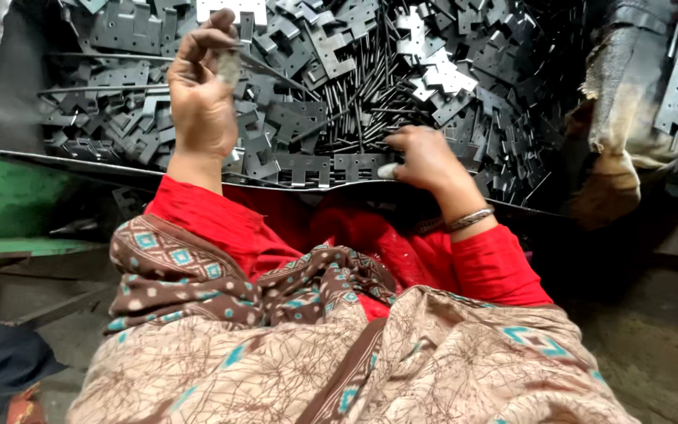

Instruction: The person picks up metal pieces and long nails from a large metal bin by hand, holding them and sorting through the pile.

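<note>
Pinching a thin metal pin (264,67) between thumb and fingertips, the left hand (202,94) is raised above the heap, its fingers curled tight; the pin slants away to its right. A grip that slight could let the pin slide or twist out and drop back among the others, where it would be hard to tell apart. Below and to the right of it, the right hand (425,157) rests at the near edge of the pile, fingers bent onto a flat notched plate (362,165); whether it grips the plate or only presses on it I cannot tell. Stamped plates (135,31) have sharp corners, so bare fingers digging in risk a cut. Just beyond the right hand lies a cluster of loose pins (370,94), which could roll or shift as plates are pulled. The tray (9,78) rim sits close above the red sleeves (213,220), which could snag.
</note>
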